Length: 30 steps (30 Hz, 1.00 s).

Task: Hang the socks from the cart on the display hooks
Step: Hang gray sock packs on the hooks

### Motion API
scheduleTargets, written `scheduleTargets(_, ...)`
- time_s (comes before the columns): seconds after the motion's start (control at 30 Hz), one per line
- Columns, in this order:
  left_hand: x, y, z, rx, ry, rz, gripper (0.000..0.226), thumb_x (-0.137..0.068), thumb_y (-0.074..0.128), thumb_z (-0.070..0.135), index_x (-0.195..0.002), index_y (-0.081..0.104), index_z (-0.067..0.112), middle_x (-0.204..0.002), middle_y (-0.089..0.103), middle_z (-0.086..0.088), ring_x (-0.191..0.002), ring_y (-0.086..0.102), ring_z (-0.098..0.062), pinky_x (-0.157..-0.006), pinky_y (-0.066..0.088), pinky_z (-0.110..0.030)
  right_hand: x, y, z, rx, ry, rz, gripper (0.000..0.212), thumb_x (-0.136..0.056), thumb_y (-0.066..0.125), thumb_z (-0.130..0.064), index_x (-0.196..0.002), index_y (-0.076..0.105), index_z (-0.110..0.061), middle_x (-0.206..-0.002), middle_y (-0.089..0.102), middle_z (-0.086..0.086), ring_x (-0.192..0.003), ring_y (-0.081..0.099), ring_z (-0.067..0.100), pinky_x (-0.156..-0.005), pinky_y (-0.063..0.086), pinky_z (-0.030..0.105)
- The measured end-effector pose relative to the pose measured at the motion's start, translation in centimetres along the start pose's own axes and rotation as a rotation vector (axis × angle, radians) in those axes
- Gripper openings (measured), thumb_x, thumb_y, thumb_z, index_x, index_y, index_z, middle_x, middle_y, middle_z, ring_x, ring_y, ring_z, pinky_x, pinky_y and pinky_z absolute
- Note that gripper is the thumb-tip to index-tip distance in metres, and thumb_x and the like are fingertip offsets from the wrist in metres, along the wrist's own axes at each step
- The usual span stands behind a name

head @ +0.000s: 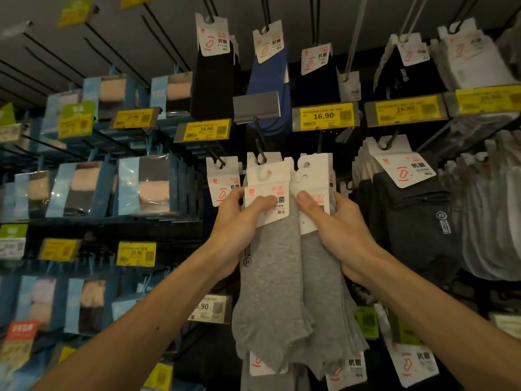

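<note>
My left hand (239, 218) pinches the white header card of a grey sock pack (267, 277), thumb on the card's front. Its cut-out sits just below the tip of a dark display hook (260, 153). My right hand (335, 224) grips a bundle of further grey sock packs (318, 266) by their white cards, right beside the first pack. One white card hangs on that hook behind the raised pack. The cart is out of view.
Hooks of black, blue, dark grey (414, 221) and white socks surround the spot. Yellow price tags (324, 117) and an empty grey tag holder (256, 104) jut out above. Blue boxed packs (146, 184) fill the shelves at left. More carded socks hang below.
</note>
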State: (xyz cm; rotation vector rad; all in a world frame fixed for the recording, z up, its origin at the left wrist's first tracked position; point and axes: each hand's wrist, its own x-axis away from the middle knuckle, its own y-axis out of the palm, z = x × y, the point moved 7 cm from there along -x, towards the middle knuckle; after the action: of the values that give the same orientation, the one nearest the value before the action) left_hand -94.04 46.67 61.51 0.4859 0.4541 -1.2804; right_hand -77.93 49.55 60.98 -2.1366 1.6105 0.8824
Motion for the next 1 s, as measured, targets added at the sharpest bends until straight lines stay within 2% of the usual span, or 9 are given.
scheduleTargets(0.17, -0.8, -0.6, 0.0, -0.036, 0.072, 0.049, 0.058, -0.092, 0.065, 0.017, -0.137, 0.04, 0.043, -0.112, 0.064, 0.007, -0.094, 0.068, -0.01, -0.072, 0.057, -0.028, -0.4, -0.7, 0.3, 0.07, -0.009, 0.064, 0.024, -0.093, 0.067, -0.026, -0.117, 0.064, -0.024, -0.103, 0.074, -0.01, -0.089, 0.072, 0.002, -0.067, 0.057, 0.015)
scheduleTargets(0.27, -1.3, -1.0, 1.3, -0.161, 0.224, 0.078, 0.046, -0.095, 0.06, 0.014, -0.132, 0.053, 0.041, -0.116, 0.056, 0.016, -0.088, 0.066, 0.0, -0.065, 0.055, -0.017, -0.6, -1.3, -0.2, 0.088, -0.038, 0.103, 0.027, -0.092, 0.068, -0.027, -0.118, 0.063, -0.022, -0.103, 0.075, -0.007, -0.086, 0.073, 0.002, -0.064, 0.057, 0.016)
scheduleTargets(0.33, -1.8, -1.5, 2.0, -0.234, 0.315, 0.121, 0.033, -0.097, 0.061, 0.02, -0.126, 0.062, 0.036, -0.116, 0.058, 0.016, -0.086, 0.066, 0.005, -0.071, 0.057, -0.019, -0.8, -1.6, -0.7, 0.107, -0.065, 0.116, 0.027, -0.092, 0.068, -0.027, -0.119, 0.063, -0.022, -0.104, 0.075, -0.007, -0.086, 0.073, 0.002, -0.065, 0.057, 0.015)
scheduleTargets(0.43, -2.6, -1.6, 3.3, -0.301, 0.426, 0.147, 0.031, -0.097, 0.063, 0.026, -0.127, 0.063, 0.031, -0.11, 0.063, 0.016, -0.089, 0.067, 0.004, -0.076, 0.059, -0.022, -0.9, -1.7, -1.2, 0.131, -0.083, 0.121, 0.031, -0.092, 0.068, -0.028, -0.122, 0.061, -0.022, -0.106, 0.074, -0.007, -0.088, 0.072, 0.003, -0.065, 0.057, 0.015)
scheduleTargets(0.53, -3.7, -1.2, 4.2, -0.37, 0.488, 0.165, 0.034, -0.098, 0.061, 0.027, -0.132, 0.061, 0.027, -0.109, 0.063, 0.016, -0.087, 0.064, 0.01, -0.07, 0.052, -0.011, -1.0, -1.8, -1.3, 0.15, -0.082, 0.129, 0.033, -0.092, 0.068, -0.03, -0.122, 0.061, -0.021, -0.106, 0.074, -0.007, -0.088, 0.073, 0.004, -0.066, 0.057, 0.017)
scheduleTargets(0.7, -5.7, -0.5, 4.5, -0.474, 0.517, 0.174, 0.038, -0.098, 0.059, 0.033, -0.136, 0.057, 0.032, -0.134, 0.057, 0.007, -0.113, 0.059, -0.008, -0.098, 0.052, -0.029, -1.2, -2.1, -1.3, 0.197, -0.087, 0.136, 0.032, -0.09, 0.069, -0.034, -0.119, 0.062, -0.02, -0.104, 0.075, -0.008, -0.086, 0.073, 0.003, -0.071, 0.058, 0.021)
scheduleTargets(0.8, -6.2, -0.1, 5.0, -0.479, 0.552, 0.184, 0.04, -0.099, 0.059, 0.03, -0.138, 0.054, 0.028, -0.134, 0.056, 0.007, -0.112, 0.058, -0.004, -0.095, 0.053, -0.025, -1.2, -2.3, -1.3, 0.2, -0.086, 0.139, 0.029, -0.09, 0.069, -0.034, -0.115, 0.062, -0.021, -0.101, 0.075, -0.008, -0.085, 0.073, 0.003, -0.07, 0.057, 0.02)
scheduleTargets(0.87, -6.3, 0.0, 5.0, -0.463, 0.546, 0.173, 0.043, -0.099, 0.06, 0.025, -0.14, 0.049, 0.026, -0.124, 0.058, 0.013, -0.101, 0.059, 0.008, -0.085, 0.052, -0.012, -1.2, -2.5, -1.3, 0.202, -0.084, 0.141, 0.028, -0.09, 0.069, -0.034, -0.114, 0.062, -0.021, -0.101, 0.075, -0.008, -0.085, 0.073, 0.003, -0.07, 0.057, 0.021)
scheduleTargets(1.0, -7.1, -0.2, 3.4, -0.462, 0.44, 0.119, 0.052, -0.098, 0.061, 0.025, -0.146, 0.041, 0.031, -0.113, 0.05, 0.018, -0.091, 0.057, 0.008, -0.08, 0.052, -0.015, -1.2, -2.8, -1.4, 0.199, -0.079, 0.134, 0.029, -0.09, 0.069, -0.034, -0.115, 0.063, -0.021, -0.101, 0.075, -0.008, -0.086, 0.073, 0.003, -0.072, 0.058, 0.022)
